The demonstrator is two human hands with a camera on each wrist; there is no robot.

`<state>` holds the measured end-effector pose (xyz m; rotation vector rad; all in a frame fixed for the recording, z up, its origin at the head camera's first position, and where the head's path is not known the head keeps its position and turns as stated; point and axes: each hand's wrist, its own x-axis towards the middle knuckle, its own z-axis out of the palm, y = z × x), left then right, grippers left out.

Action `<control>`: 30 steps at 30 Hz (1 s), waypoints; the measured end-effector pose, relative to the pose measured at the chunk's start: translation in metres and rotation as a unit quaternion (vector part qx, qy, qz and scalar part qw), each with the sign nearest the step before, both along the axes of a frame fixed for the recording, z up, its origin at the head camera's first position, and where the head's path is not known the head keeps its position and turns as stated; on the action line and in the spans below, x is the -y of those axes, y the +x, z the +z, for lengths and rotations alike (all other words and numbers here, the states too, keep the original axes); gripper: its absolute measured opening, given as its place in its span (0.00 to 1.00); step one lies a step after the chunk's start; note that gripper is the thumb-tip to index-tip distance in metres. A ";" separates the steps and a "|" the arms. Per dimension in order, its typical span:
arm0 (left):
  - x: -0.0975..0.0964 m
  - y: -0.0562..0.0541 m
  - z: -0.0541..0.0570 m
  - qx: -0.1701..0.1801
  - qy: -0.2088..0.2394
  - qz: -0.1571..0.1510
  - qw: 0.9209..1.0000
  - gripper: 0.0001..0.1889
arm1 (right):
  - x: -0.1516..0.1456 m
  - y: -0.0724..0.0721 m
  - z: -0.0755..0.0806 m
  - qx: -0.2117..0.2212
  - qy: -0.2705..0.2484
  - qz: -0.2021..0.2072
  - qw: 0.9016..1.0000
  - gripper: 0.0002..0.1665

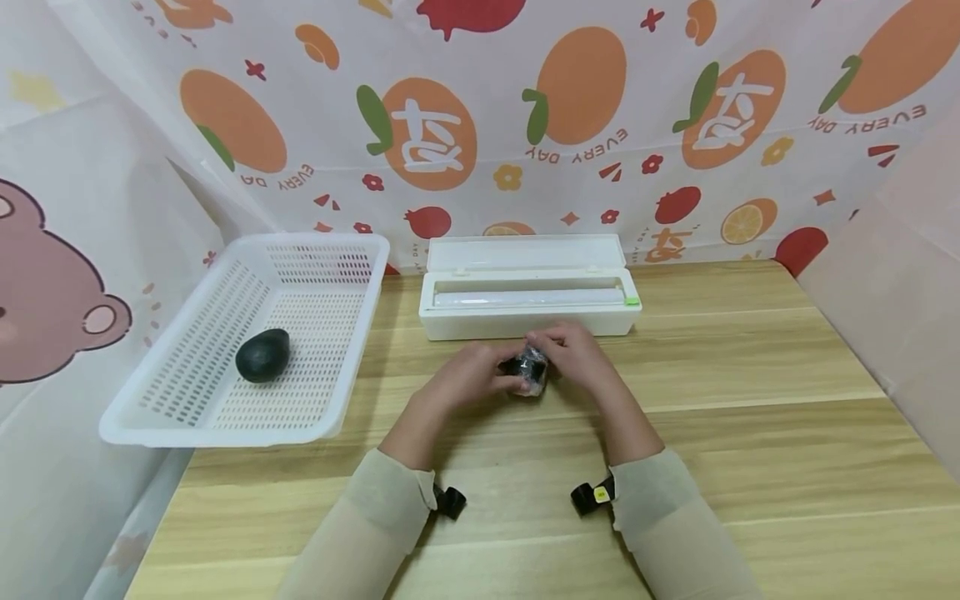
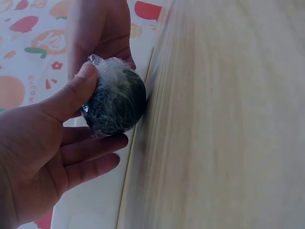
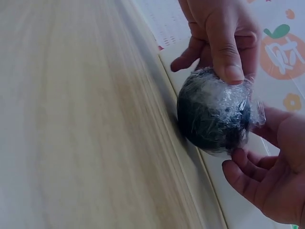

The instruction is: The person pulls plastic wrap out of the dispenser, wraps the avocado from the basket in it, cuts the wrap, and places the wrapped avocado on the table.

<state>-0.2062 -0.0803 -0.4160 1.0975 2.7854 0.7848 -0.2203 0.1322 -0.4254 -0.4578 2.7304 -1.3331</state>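
Note:
A dark avocado (image 1: 532, 371) wrapped in crinkled clear cling film is held between both hands just above the table, in front of the white box. My left hand (image 1: 472, 375) grips it from the left; in the left wrist view the thumb presses the film on the avocado (image 2: 116, 100) with fingers beneath. From the other side my right hand (image 1: 576, 357) pinches the film-covered end. The right wrist view shows its fingertips against the wrapped avocado (image 3: 214, 112), its thumb partly hidden. Loose film bunches near the right fingers.
Behind the hands stands a white cling film box (image 1: 528, 321), its lid raised and a film roll (image 1: 528, 297) inside. On the left a white perforated basket (image 1: 345, 367) holds another dark avocado (image 1: 262, 356). Patterned sheeting (image 1: 495, 192) rises behind the wooden table (image 1: 750, 400).

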 end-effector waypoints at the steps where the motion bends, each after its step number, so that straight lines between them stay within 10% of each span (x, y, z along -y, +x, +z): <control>1: -0.001 0.001 0.001 -0.002 -0.002 0.004 1.000 0.34 | 0.000 0.000 0.000 0.001 -0.003 -0.008 1.000 0.20; 11: -0.003 0.003 0.002 -0.090 -0.009 0.036 0.995 0.28 | 0.007 0.002 0.000 -0.005 0.020 0.000 1.000 0.18; 22: -0.003 0.001 0.003 -0.046 0.036 0.058 0.997 0.13 | 0.004 0.007 0.008 0.032 0.063 0.028 0.997 0.34; 30: 0.000 -0.003 0.004 0.067 0.065 0.096 0.991 0.22 | -0.009 -0.002 0.001 0.029 -0.043 0.036 0.998 0.19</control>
